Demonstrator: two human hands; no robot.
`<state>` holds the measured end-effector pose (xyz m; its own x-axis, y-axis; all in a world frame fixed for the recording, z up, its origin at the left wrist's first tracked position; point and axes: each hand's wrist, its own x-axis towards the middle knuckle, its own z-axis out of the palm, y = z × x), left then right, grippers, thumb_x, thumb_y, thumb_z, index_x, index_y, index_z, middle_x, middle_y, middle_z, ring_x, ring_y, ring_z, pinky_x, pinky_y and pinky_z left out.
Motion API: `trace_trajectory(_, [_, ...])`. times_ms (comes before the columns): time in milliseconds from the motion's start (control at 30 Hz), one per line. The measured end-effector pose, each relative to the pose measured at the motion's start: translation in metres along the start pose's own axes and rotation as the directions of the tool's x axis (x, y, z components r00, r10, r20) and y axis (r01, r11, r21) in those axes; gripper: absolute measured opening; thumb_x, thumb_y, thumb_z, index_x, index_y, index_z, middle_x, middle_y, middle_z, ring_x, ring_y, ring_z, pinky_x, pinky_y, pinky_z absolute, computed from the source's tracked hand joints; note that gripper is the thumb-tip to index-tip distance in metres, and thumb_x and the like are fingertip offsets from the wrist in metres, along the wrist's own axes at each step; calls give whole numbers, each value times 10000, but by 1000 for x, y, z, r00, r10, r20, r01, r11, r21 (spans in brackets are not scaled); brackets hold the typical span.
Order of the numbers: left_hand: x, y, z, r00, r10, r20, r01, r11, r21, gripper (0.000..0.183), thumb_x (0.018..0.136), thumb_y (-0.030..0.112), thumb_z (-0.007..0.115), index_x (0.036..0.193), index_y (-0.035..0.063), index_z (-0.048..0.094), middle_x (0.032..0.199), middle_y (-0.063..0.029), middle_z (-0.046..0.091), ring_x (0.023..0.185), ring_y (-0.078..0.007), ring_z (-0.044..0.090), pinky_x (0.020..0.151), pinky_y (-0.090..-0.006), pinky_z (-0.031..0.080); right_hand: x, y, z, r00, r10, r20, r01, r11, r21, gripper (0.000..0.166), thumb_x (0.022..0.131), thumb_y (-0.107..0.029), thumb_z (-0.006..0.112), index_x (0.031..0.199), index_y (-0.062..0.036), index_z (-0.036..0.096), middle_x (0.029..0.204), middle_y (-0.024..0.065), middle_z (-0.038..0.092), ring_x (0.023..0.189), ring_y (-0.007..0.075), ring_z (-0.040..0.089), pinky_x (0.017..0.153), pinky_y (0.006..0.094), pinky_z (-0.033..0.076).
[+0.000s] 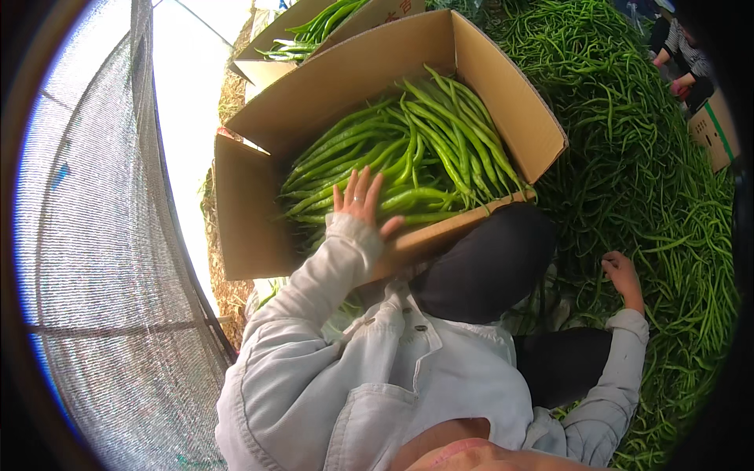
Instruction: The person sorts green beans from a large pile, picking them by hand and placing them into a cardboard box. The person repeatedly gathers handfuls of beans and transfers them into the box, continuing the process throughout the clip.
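Observation:
An open cardboard box [500, 88] stands before me, with long green chili peppers [347, 147] lying in it in rows. My left hand [362, 197], with a ring on one finger, rests spread on the peppers near the box's close edge and grips nothing. To the right, my right hand [621, 277] hovers over a large heap of green peppers [624, 194], its fingers bent. Whether a pepper is between those fingers cannot be told. At the right, some peppers in the box lie at a slant, their ends on its near edge.
Behind the box is a second cardboard box [377, 20] with peppers. A mesh net [106, 247] hangs at the left. At the far upper right sits another person [686, 56] in a striped top, above a cardboard box with a green stripe [713, 129]. My dark-clad knee [489, 265] touches the box.

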<state>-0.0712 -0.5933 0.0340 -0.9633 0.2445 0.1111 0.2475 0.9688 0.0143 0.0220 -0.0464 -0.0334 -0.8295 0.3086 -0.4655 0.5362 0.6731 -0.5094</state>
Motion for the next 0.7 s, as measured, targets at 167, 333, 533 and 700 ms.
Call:
trace_trajectory(167, [2, 2, 9, 997, 70, 25, -68, 994, -86, 832, 749, 493, 650, 1382, 73, 310, 1427, -130, 319, 1334, -303, 266, 1078, -446, 209, 3, 18, 2, 998, -63, 28, 61, 997, 50, 251, 879, -164, 581, 1090, -28, 581, 918, 131, 641, 722, 202, 602, 670, 348, 490])
trace_trajectory(333, [17, -8, 23, 999, 31, 39, -29, 999, -37, 807, 780, 420, 640, 1396, 64, 259, 1425, -163, 302, 1309, -327, 289, 1092, -436, 211, 3, -2, -8, 999, -53, -10, 54, 997, 49, 234, 880, -151, 585, 1077, -26, 581, 908, 95, 637, 707, 162, 587, 665, 320, 477])
trace_trajectory(533, [13, -12, 8, 995, 94, 14, -90, 978, -188, 799, 763, 418, 668, 1379, 69, 298, 1434, -167, 270, 1346, -346, 218, 1106, -462, 178, -36, -121, -16, 604, -510, -612, 640, 768, -8, 138, 859, -58, 582, 994, -33, 591, 849, 60, 600, 729, 157, 581, 684, 280, 466])
trace_trajectory(700, [46, -31, 8, 958, -72, -279, 11, 976, -216, 776, 752, 431, 679, 1379, 133, 332, 1443, -165, 260, 1353, -359, 197, 1096, -517, 148, -45, -285, 22, 294, -899, -323, 917, 362, -171, 305, 739, -53, 667, 1037, -63, 601, 950, 94, 567, 864, 273, 573, 768, 335, 466])
